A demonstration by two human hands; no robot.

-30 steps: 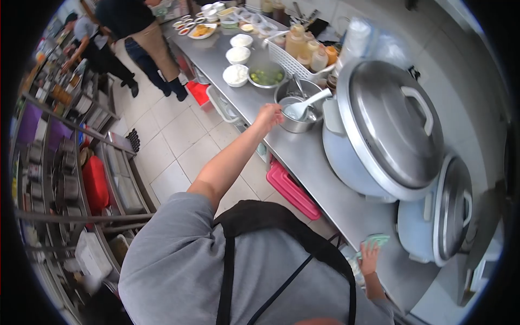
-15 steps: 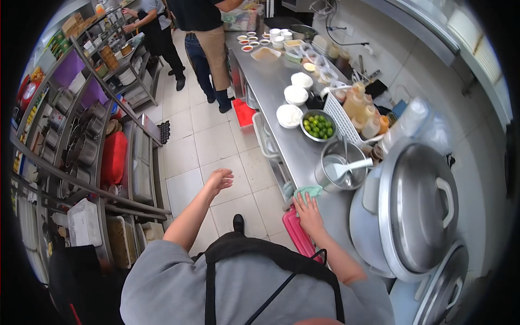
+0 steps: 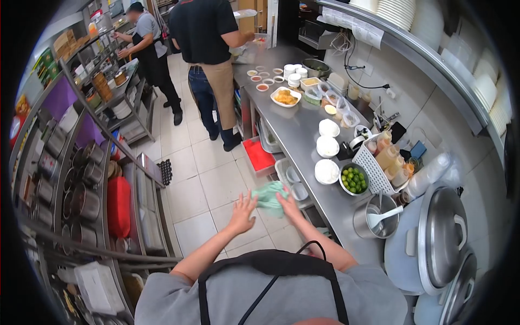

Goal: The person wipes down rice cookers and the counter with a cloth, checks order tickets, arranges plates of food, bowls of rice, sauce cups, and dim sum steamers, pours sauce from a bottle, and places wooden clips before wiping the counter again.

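Note:
A pale green cloth (image 3: 269, 198) hangs in the air over the tiled floor, in front of my body. My right hand (image 3: 291, 208) grips its right side. Just left of the cloth, my left hand (image 3: 241, 214) has its fingers spread and holds nothing; its fingertips are close to the cloth's edge. To the right, on the steel counter (image 3: 303, 146), stand three white bowls with white contents (image 3: 327, 171), a bowl of green limes (image 3: 354, 179) and a metal pot (image 3: 374, 219) with a white ladle (image 3: 385, 215) in it.
Large lidded cookers (image 3: 433, 238) stand at the right. A white basket (image 3: 379, 165) holds sauce bottles. A red bin (image 3: 259, 156) sits beneath the counter. Shelves of pots (image 3: 84, 200) line the left. Two people (image 3: 208, 70) (image 3: 149, 51) stand farther up the aisle.
The cloth has left the countertop in my right hand and moved left over the floor. My left hand has moved slightly right and down, near it. The view has shifted toward the aisle.

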